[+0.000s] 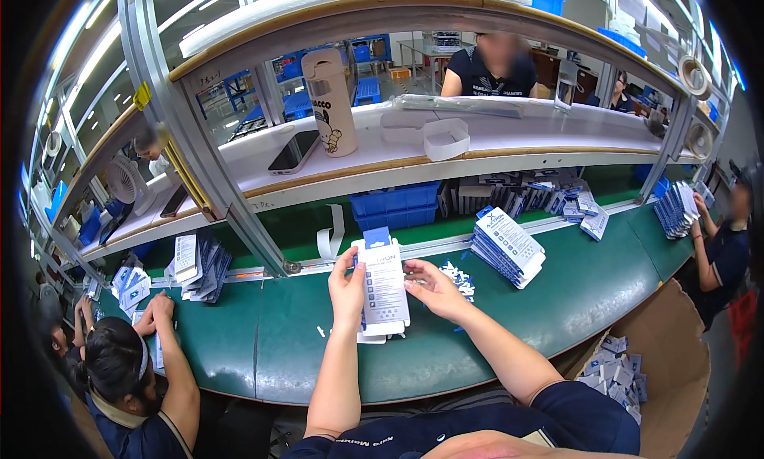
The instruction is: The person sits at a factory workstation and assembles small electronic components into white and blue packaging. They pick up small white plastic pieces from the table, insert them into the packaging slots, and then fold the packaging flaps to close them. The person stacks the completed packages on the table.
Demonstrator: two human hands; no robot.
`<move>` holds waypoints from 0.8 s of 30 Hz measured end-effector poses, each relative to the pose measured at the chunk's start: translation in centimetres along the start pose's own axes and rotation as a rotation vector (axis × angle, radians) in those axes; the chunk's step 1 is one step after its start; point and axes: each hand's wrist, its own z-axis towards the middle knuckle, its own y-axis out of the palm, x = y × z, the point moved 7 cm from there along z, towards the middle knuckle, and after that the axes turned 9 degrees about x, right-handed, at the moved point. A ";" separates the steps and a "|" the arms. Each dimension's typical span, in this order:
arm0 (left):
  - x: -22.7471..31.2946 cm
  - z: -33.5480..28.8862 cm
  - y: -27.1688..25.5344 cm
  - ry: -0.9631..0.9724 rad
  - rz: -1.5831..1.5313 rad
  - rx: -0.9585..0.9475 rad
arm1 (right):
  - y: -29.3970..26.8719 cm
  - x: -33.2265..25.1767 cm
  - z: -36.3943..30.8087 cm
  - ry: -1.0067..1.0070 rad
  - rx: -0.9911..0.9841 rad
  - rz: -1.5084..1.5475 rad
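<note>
A flat white and blue printed carton (pixel 385 288) with a blue hanging tab is upright in front of me. My left hand (pixel 348 288) grips its left edge, thumb on the printed face. By the carton's right edge is my right hand (pixel 434 289), its fingers curled together; what they pinch, if anything, is too small to make out. Under the carton, more white card shows at its lower end. Just beyond my right hand lies a heap of small white and blue pieces (pixel 459 280). A leaning stack of similar cartons (pixel 509 246) stands to the right on the green bench (pixel 302 343).
Above the bench runs a shelf (pixel 525 136) with a tumbler (pixel 330 105), a phone (pixel 294 152) and an open white box (pixel 446 140). Blue bins (pixel 395 204) sit beneath. A large cardboard box (pixel 668 363) holds cartons at right. Co-workers (pixel 119 371) sit on both sides.
</note>
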 end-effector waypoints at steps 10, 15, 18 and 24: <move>-1.5 -4.0 4.2 -0.050 -0.255 -0.080 | 4.2 -1.7 -2.6 0.113 -0.317 0.450; -5.5 -3.8 4.3 -0.332 -0.580 -0.144 | 3.2 -3.3 -2.3 -0.164 -0.205 -0.025; -4.3 -3.2 3.9 0.122 -0.119 -0.173 | 2.3 -3.6 -2.1 -0.286 -0.068 -0.259; 1.9 -5.2 4.4 0.657 0.417 -0.040 | 1.3 -4.3 -2.1 -0.313 0.026 -0.433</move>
